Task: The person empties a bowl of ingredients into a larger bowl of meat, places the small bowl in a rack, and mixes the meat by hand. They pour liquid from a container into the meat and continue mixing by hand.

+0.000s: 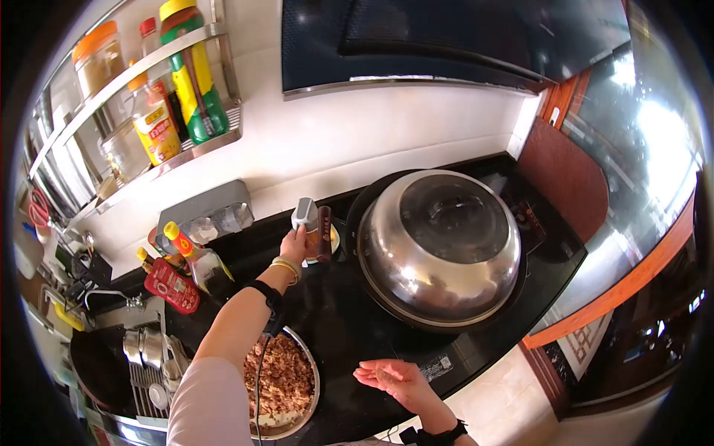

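My left hand (296, 245) reaches to the back of the counter, its fingers closed around a small jar with a pale grey top (304, 211). Right beside that jar stands a dark brown container (325, 232). Below my left forearm sits a round metal bowl (316, 386) of brown minced filling (281, 375), with a dark cable hanging across it. My right hand (392, 380) is palm up over the counter's front edge, fingers stretched and slightly cupped. A brownish patch shows on its palm; I cannot tell what it is.
A large domed steel lid (446, 290) covers a wok on the stove, right of centre. Sauce bottles (197, 256) and a red squeeze pouch (172, 286) stand at the left. Above hangs a jar rack (216, 30). A dish drainer (145, 386) fills the lower left.
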### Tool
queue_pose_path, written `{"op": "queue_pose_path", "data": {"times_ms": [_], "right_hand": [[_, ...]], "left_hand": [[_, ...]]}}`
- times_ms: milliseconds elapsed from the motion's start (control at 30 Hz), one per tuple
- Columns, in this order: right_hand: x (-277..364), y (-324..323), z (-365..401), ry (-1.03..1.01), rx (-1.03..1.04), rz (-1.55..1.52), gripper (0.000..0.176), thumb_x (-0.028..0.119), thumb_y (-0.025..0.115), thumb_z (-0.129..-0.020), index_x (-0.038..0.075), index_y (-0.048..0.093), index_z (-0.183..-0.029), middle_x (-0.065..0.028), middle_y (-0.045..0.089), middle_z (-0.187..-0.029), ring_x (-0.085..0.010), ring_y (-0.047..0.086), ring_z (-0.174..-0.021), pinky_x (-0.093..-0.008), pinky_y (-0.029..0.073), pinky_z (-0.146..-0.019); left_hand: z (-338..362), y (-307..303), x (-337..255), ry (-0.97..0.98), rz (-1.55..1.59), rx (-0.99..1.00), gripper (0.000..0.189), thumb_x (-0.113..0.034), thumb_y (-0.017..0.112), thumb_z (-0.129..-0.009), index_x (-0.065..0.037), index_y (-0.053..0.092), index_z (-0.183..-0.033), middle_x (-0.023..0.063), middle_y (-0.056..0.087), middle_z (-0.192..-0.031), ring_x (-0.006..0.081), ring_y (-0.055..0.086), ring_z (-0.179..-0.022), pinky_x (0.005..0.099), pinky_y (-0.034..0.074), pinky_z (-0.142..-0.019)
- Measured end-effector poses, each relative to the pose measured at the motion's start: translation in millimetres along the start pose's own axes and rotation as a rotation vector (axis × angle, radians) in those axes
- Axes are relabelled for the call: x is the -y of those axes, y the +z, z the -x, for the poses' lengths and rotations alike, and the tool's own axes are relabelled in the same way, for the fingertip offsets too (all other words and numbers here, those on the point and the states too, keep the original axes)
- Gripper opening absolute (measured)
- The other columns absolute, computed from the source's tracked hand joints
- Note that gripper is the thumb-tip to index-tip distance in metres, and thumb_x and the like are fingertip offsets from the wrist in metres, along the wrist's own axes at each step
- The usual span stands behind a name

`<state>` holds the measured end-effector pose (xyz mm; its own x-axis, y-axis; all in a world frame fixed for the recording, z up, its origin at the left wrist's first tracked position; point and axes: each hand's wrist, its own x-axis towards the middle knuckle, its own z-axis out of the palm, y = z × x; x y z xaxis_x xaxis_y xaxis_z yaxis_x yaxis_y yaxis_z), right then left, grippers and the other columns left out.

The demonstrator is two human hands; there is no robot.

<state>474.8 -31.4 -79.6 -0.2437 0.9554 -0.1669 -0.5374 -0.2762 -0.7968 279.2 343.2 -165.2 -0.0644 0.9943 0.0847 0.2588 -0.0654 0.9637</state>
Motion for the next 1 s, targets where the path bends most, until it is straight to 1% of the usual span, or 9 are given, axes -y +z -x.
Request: {"op": "queue_pose_path", "data": {"times_ms": [33, 67, 233, 367, 500, 633, 667, 767, 1000], "right_hand": [[1, 1, 1, 0.005, -0.014, 0.024, 0.038, 0.019, 0.056, -0.096, -0.009, 0.054, -0.122, -0.0189, 0.061, -0.118, -0.0281, 0.059, -0.112, -0.0394, 0.045, -0.103], [3, 4, 1, 0.011, -0.029, 0.045, 0.037, 0.017, 0.057, -0.095, -0.009, 0.055, -0.121, -0.0189, 0.061, -0.117, -0.0279, 0.060, -0.111, -0.0387, 0.045, -0.103], [13, 22, 3, -0.020, -0.018, 0.133, 0.034, 0.013, 0.060, -0.093, -0.009, 0.056, -0.119, -0.0183, 0.064, -0.113, -0.0255, 0.061, -0.110, -0.0355, 0.046, -0.101], [25, 29, 4, -0.085, 0.009, 0.383, 0.031, 0.008, 0.062, -0.091, -0.008, 0.058, -0.117, -0.0173, 0.065, -0.110, -0.0234, 0.063, -0.106, -0.0337, 0.049, -0.097], [22, 33, -1, -0.132, -0.003, 0.230, 0.026, 0.008, 0.059, -0.093, -0.007, 0.060, -0.114, -0.0175, 0.065, -0.108, -0.0234, 0.064, -0.103, -0.0359, 0.049, -0.097], [13, 41, -9, -0.161, 0.079, 0.165, 0.028, 0.011, 0.058, -0.094, -0.007, 0.059, -0.115, -0.0180, 0.064, -0.110, -0.0251, 0.063, -0.105, -0.0395, 0.049, -0.097], [11, 44, -10, -0.158, 0.075, 0.199, 0.028, 0.010, 0.058, -0.094, -0.007, 0.059, -0.115, -0.0176, 0.064, -0.110, -0.0250, 0.063, -0.105, -0.0396, 0.049, -0.098], [10, 59, -5, -0.166, 0.054, 0.238, 0.027, 0.010, 0.060, -0.093, -0.007, 0.060, -0.114, -0.0157, 0.065, -0.109, -0.0229, 0.063, -0.105, -0.0349, 0.050, -0.095], [12, 72, 21, -0.109, 0.028, 0.429, 0.023, 0.009, 0.061, -0.093, -0.003, 0.063, -0.112, -0.0118, 0.068, -0.104, -0.0169, 0.064, -0.102, -0.0266, 0.049, -0.088]], "left_hand": [[17, -3, -33, -0.092, 0.038, -0.028, 0.052, -0.047, 0.051, -0.093, 0.001, 0.060, -0.075, 0.0118, 0.061, -0.068, 0.0194, 0.058, -0.060, 0.0338, 0.045, -0.057], [27, -10, -52, -0.172, 0.094, 0.026, 0.038, -0.038, 0.049, -0.098, -0.003, 0.057, -0.087, 0.0037, 0.054, -0.075, 0.0144, 0.051, -0.066, 0.0304, 0.043, -0.062], [79, -84, -135, -0.124, 0.500, 0.113, 0.033, -0.032, 0.049, -0.099, -0.006, 0.051, -0.079, 0.0007, 0.045, -0.067, 0.0118, 0.046, -0.060, 0.0271, 0.044, -0.058], [155, -185, -225, 0.004, -0.010, 0.142, 0.038, -0.038, 0.054, -0.096, -0.003, 0.058, -0.081, -0.0011, 0.049, -0.064, 0.0095, 0.048, -0.053, 0.0241, 0.042, -0.050], [212, -258, -251, 0.088, -0.363, 0.243, 0.031, -0.031, 0.062, -0.091, -0.001, 0.062, -0.084, -0.0026, 0.053, -0.063, 0.0046, 0.047, -0.056, 0.0231, 0.038, -0.050], [263, -290, -237, 0.210, -0.922, 0.334, 0.019, -0.015, 0.072, -0.078, -0.001, 0.059, -0.081, 0.0032, 0.057, -0.066, 0.0096, 0.051, -0.061, 0.0292, 0.045, -0.056], [277, -286, -243, 0.058, -0.875, 0.366, 0.020, -0.014, 0.074, -0.074, -0.003, 0.059, -0.083, 0.0058, 0.057, -0.066, 0.0101, 0.054, -0.061, 0.0297, 0.045, -0.056], [300, -283, -228, 0.183, -1.034, 0.442, 0.022, -0.022, 0.073, -0.076, -0.007, 0.060, -0.087, 0.0108, 0.063, -0.071, 0.0278, 0.065, -0.067, 0.0367, 0.048, -0.059], [307, -258, -212, 0.196, -0.989, 0.577, 0.020, -0.020, 0.070, -0.078, -0.006, 0.062, -0.089, 0.0166, 0.064, -0.075, 0.0365, 0.063, -0.073, 0.0390, 0.049, -0.064]]}}
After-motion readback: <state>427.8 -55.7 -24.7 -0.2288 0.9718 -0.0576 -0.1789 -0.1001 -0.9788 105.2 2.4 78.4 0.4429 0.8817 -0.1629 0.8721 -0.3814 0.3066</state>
